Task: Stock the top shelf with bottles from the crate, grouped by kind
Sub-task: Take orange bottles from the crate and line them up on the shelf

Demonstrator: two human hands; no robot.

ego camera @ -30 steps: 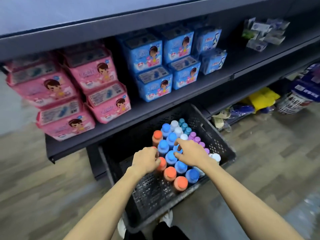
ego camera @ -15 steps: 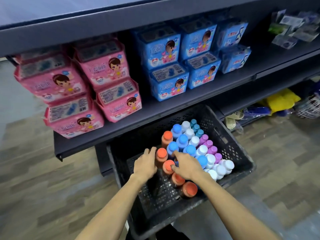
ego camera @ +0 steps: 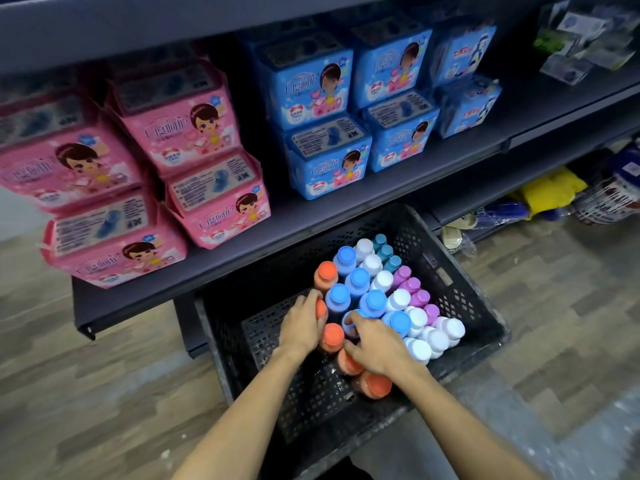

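Note:
A black plastic crate (ego camera: 460,289) stands on the floor below the shelves, holding several upright bottles with orange, blue, white, purple and teal caps. My left hand (ego camera: 301,323) curls round an orange-capped bottle (ego camera: 321,308) on the left of the cluster. My right hand (ego camera: 375,342) reaches over the near bottles, its fingers curled round a blue-capped bottle (ego camera: 349,328) and its thumb against an orange-capped bottle (ego camera: 348,363). Another orange-capped bottle (ego camera: 333,334) stands between my hands. The top shelf (ego camera: 138,26) shows only its dark front edge at the frame's top.
Pink packs (ego camera: 180,133) and blue packs (ego camera: 322,98) fill the middle shelf (ego camera: 311,216) directly above the crate. Small packets (ego camera: 585,43) lie at the far right. Yellow bags (ego camera: 550,187) and a basket (ego camera: 609,202) sit low on the right. Wood-pattern floor surrounds the crate.
The view has moved closer and lower toward the crate. My left hand has closed round an orange-capped bottle; my right hand has shifted down over the near bottles.

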